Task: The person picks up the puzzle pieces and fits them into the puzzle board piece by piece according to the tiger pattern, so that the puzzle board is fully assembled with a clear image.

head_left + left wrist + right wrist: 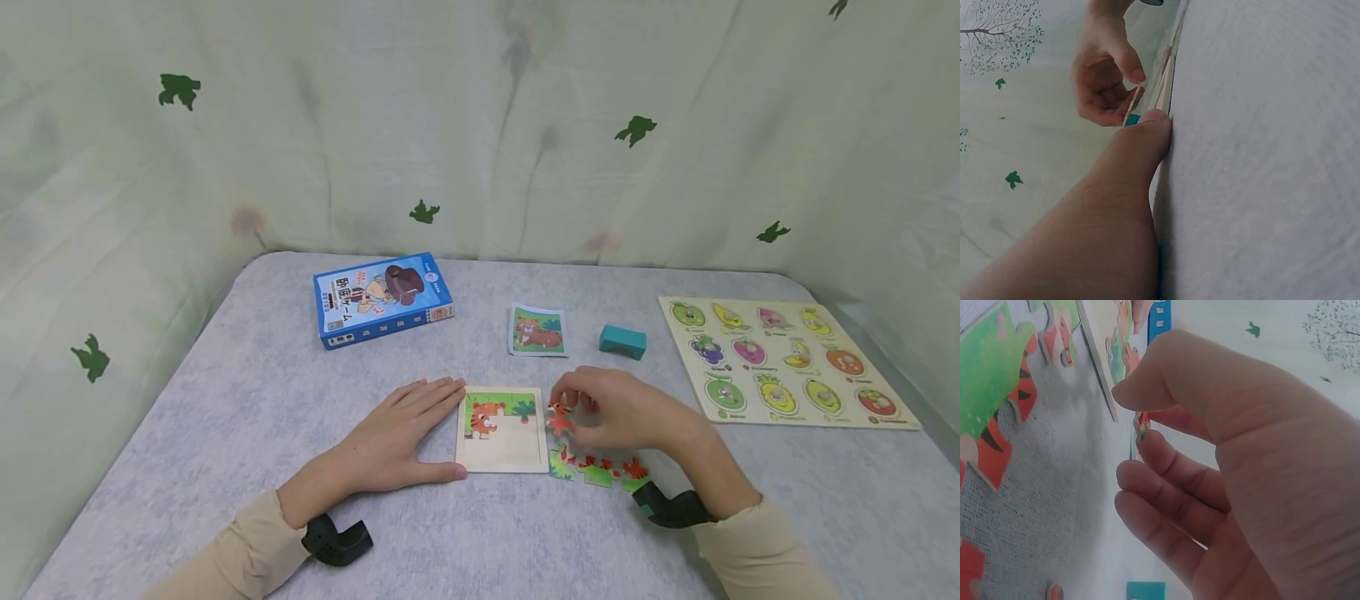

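Note:
A wooden puzzle tray [501,454] lies flat in front of the person, its upper part filled with pieces showing a tiger's head and green leaves. The left hand [405,435] rests at the tray's left side with fingers extended, fingertips and thumb at its edge. Just off the tray's right edge, the right hand [618,407] pinches an orange puzzle piece [559,418] between thumb and fingers. In the right wrist view only a narrow part of that puzzle piece [1141,424] shows between the fingertips. Below this hand lie several loose puzzle pieces [597,473], green and orange.
Behind the tray lies a picture card [537,332] of a tiger, with a teal block [622,342] to its right. A blue game box [382,300] lies at the back left. On the right is a wooden fruit board [787,362]. Hanging cloth [480,125] encloses the table's back.

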{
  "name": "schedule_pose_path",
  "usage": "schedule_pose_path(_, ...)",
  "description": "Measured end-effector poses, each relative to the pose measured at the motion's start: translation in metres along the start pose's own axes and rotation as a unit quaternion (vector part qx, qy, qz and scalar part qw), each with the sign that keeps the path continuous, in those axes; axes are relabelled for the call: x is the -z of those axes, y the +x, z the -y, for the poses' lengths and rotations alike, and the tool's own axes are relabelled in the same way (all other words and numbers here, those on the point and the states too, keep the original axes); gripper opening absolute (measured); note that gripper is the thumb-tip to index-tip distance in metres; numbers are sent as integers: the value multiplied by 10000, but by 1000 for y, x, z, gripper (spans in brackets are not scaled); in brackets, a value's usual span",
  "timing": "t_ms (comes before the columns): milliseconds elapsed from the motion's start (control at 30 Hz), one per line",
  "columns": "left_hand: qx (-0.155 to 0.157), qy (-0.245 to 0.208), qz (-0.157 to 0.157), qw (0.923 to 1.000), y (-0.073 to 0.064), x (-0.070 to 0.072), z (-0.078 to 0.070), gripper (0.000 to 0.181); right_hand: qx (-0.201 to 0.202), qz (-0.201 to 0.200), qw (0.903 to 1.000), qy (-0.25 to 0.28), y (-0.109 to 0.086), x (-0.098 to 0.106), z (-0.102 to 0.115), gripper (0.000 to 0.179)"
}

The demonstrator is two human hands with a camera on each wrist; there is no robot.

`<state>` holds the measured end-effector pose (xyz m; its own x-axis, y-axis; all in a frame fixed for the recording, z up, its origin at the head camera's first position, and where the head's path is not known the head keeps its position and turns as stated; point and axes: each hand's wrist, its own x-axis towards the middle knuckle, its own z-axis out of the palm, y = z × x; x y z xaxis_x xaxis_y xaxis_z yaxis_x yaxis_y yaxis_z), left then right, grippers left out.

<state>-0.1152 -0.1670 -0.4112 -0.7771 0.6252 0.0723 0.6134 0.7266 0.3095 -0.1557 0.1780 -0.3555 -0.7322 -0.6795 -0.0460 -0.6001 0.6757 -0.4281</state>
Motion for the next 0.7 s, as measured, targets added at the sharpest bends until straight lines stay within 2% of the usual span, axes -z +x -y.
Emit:
schedule_pose_path(333, -11, -4, -28, 10000, 0, 0, 0, 103, 166, -87, 9998, 67, 3, -4, 5, 33)
schedule_pose_path(700, 8, -8, 0, 10000, 0, 1, -1, 103, 136, -94, 9998, 119, 9, -8, 13, 31)
